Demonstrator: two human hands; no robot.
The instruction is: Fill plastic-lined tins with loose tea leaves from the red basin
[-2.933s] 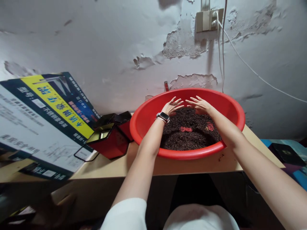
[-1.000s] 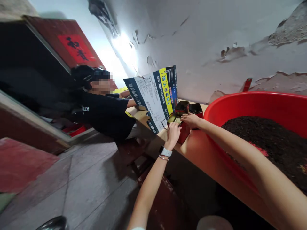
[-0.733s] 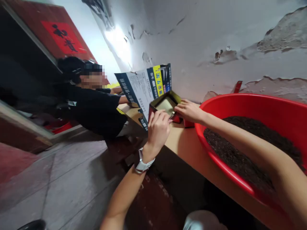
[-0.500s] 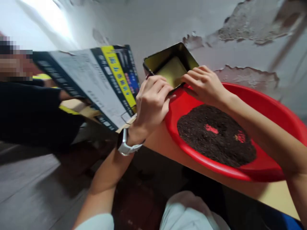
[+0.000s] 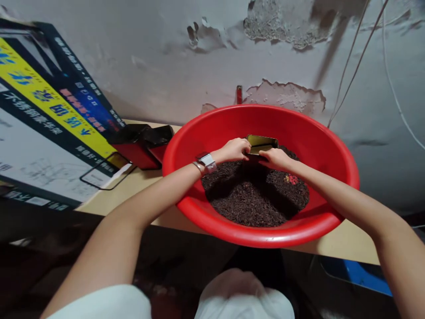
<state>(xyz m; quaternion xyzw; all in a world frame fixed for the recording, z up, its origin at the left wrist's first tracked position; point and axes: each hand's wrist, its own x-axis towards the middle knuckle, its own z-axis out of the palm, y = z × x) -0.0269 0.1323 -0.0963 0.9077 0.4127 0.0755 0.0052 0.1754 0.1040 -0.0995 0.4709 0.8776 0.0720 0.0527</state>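
Both hands closed on tin: left hand grips its left edge, right hand its right. Tin sits open-mouthed in red basin, at far edge of dark loose leaf. I judge tin light, rigid, smooth-walled; side walls safest, rim likely sharp.

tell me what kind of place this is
Probably a small home workshop for packing loose tea: a red basin of dark leaves on a wooden bench, red tins beside it, peeling plaster wall.

Both arms outstretched, left hand and right hand curled (close together)
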